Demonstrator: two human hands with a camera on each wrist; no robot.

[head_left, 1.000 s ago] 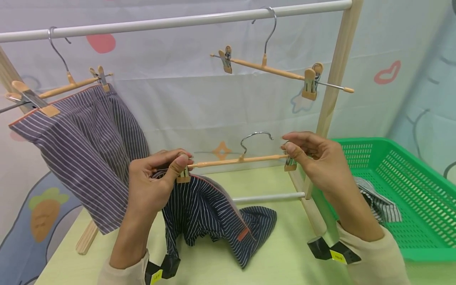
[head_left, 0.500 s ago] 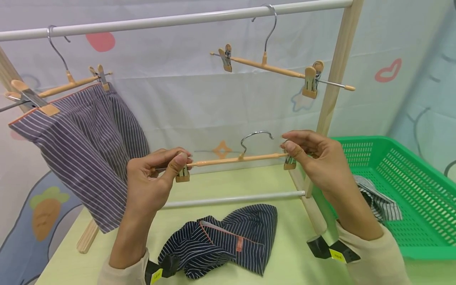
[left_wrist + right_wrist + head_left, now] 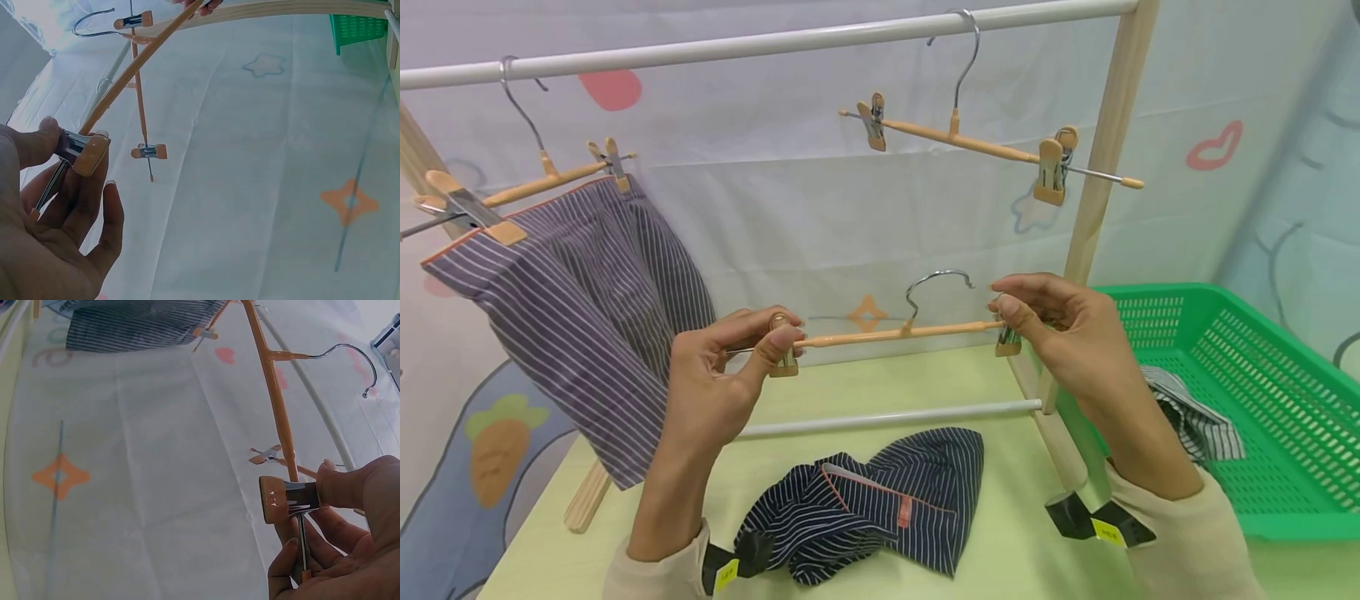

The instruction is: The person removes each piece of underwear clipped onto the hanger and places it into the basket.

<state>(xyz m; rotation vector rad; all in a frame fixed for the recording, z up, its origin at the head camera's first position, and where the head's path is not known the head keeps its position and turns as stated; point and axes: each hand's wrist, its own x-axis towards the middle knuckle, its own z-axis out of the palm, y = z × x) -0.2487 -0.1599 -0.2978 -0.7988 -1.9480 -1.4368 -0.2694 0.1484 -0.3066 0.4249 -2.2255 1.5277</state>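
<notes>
Pinching the clips (image 3: 1009, 343) of a slim, glossy, orange-tan hanger (image 3: 880, 337) between thumb and fingers of left hand (image 3: 718, 367) and right hand (image 3: 1067, 337); holding it nearly level (with silver hook (image 3: 940, 272) upward) above a crumpled striped garment (image 3: 880, 508).

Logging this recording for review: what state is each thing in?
Left hand: pinching hanger clip
Right hand: pinching other clip
Held hanger: unhooked, bare
Navy striped garment: crumpled, unclipped
Purple striped garment: clipped, hanging
Right rail hanger: hanging, bare
Basket: holding striped cloth

The orange clip hanger (image 3: 895, 335) is held nearly level in mid-air, its metal hook (image 3: 938, 273) upward.
</notes>
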